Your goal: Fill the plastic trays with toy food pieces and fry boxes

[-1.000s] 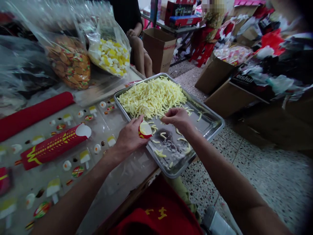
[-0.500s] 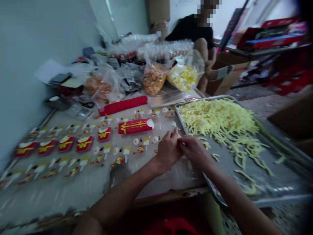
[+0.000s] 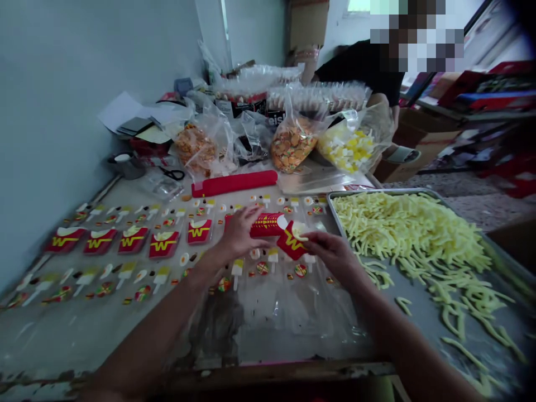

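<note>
My right hand (image 3: 329,248) pinches a small red fries box (image 3: 292,241) with a yellow W on its front and pale strips showing at its top. My left hand (image 3: 242,231) is spread, fingers apart, over the near end of a row of nested red fries boxes (image 3: 268,224); whether it touches them I cannot tell. To its left, several filled fries boxes (image 3: 164,244) lie in a row, among small pieces in clear packaging. Right of my right hand, pale yellow strips like fries (image 3: 414,220) are heaped on a metal tray (image 3: 412,301).
Behind the rows lies a long red strip (image 3: 234,183). Bags of orange pieces (image 3: 293,146) and yellow-white pieces (image 3: 349,151) stand at the back, with scissors (image 3: 173,174) and a grey cup (image 3: 125,166) at left. A person in black (image 3: 360,70) sits beyond, beside a cardboard box (image 3: 422,131).
My hands were together by the tray's edge and have come apart. The left moved left and spread over the nested boxes; the right now shows a fries box. The view has shifted.
</note>
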Demonstrator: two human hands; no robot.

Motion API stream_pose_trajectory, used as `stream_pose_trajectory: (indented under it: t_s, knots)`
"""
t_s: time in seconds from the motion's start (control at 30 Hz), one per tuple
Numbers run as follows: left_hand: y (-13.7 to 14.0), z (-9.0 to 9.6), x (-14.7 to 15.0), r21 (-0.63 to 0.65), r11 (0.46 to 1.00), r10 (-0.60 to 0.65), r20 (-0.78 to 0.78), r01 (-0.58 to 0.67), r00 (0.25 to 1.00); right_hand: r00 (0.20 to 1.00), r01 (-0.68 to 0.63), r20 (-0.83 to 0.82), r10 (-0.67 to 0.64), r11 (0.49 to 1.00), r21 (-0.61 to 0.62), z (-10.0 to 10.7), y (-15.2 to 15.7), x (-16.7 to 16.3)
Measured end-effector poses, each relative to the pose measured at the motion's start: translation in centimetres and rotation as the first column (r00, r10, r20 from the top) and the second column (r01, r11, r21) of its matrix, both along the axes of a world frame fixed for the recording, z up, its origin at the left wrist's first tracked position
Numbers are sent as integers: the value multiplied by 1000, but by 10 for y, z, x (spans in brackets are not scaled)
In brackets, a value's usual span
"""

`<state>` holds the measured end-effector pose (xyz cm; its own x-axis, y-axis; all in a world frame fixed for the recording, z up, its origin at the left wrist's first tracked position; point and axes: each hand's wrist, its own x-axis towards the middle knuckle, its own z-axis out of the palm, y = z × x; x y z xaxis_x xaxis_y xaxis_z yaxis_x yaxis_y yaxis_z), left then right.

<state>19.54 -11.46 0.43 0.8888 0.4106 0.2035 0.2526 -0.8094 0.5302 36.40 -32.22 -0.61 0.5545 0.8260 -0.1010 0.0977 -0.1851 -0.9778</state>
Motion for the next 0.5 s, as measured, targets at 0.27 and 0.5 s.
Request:
stream_pose_trajectory:
  t_s: [0.27,0.5]
  knots:
    - [67,-12,31,193,952,-177,-286,237,942,990,-133,19,136,983,-123,24,2,50]
    - [125,54,-30,226,953,206,14,-203,979,921,-317,211,328,945,-85,14,112,-16]
